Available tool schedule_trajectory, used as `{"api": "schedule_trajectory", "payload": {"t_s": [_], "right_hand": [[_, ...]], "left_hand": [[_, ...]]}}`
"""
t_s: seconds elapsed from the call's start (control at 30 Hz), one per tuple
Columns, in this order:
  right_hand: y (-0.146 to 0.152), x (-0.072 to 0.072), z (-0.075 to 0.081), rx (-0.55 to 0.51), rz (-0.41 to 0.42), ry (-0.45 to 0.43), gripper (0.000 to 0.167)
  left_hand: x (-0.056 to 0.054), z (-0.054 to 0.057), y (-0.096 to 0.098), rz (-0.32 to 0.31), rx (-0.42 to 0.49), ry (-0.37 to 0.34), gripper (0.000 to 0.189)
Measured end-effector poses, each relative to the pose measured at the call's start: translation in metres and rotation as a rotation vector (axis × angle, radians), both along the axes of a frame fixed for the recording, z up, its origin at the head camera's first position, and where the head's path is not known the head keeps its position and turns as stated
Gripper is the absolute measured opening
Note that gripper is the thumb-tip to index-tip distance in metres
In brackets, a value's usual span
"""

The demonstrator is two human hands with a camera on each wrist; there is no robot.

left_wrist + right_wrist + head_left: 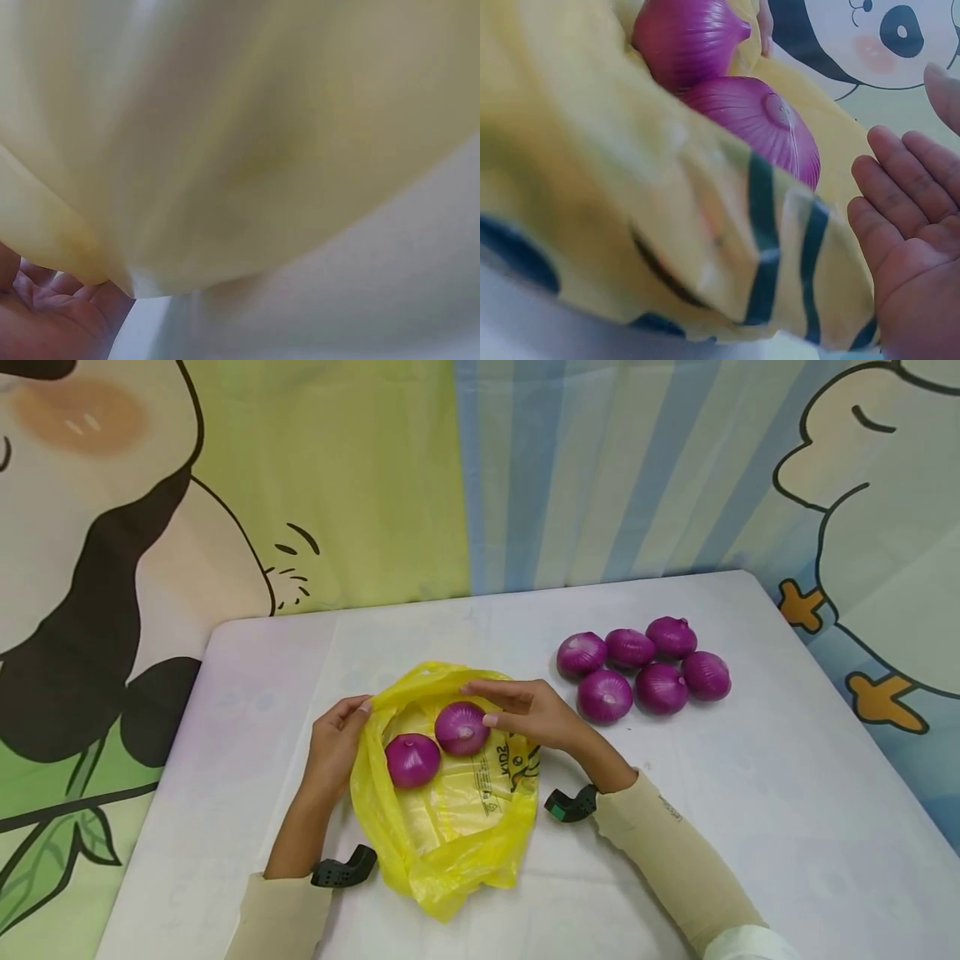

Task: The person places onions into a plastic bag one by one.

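Note:
A yellow plastic bag (450, 852) lies with its mouth wide on the table, black print on its inner right side. Inside it sit two purple onions, a left onion (412, 761) and a right onion (462, 728); the right wrist view shows both, one onion (686, 41) beside the other onion (761, 124). My left hand (335, 745) pinches the bag's left rim between thumb and fingers. Over the right rim, my right hand (532, 710) hovers beside the right onion with fingers extended, holding nothing. In the left wrist view the bag (247, 150) covers most of the picture.
A group of several purple onions (660, 688) lies on the white table (750, 827) to the right, beyond my right hand. Behind the table hangs a cartoon-printed cloth (375, 485). Black wrist cameras sit at both wrists, near the bag's sides.

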State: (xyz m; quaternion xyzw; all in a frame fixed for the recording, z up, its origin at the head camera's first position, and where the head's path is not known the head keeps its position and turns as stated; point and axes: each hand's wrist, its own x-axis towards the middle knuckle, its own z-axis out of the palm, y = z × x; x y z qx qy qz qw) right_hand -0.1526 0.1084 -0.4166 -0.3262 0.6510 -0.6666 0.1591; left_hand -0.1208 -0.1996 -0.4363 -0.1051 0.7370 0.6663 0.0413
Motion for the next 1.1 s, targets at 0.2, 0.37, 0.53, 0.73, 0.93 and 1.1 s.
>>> {"api": "schedule_trajectory", "payload": {"t_s": [0.2, 0.37, 0.53, 0.73, 0.93, 1.1], "right_hand": [[0.009, 0.002, -0.002, 0.023, -0.025, -0.003, 0.045], [0.021, 0.003, -0.002, 0.034, -0.03, 0.01, 0.045], [0.037, 0.005, -0.002, 0.053, -0.083, 0.025, 0.044], [0.054, 0.011, -0.004, 0.069, -0.148, 0.011, 0.045], [0.067, 0.013, -0.002, 0.081, -0.208, 0.016, 0.045], [0.079, 0.014, -0.001, 0.083, -0.247, 0.055, 0.045]], "left_hand": [[0.001, -0.001, -0.001, 0.001, -0.015, -0.003, 0.04], [0.001, -0.001, 0.0, -0.001, -0.003, 0.0, 0.04], [0.001, -0.001, 0.001, -0.005, 0.0, -0.001, 0.04], [0.002, -0.001, 0.002, -0.013, 0.0, -0.011, 0.041], [0.002, -0.001, 0.001, -0.006, 0.026, -0.01, 0.04], [0.001, 0.0, 0.003, -0.014, 0.041, -0.01, 0.04]]}}
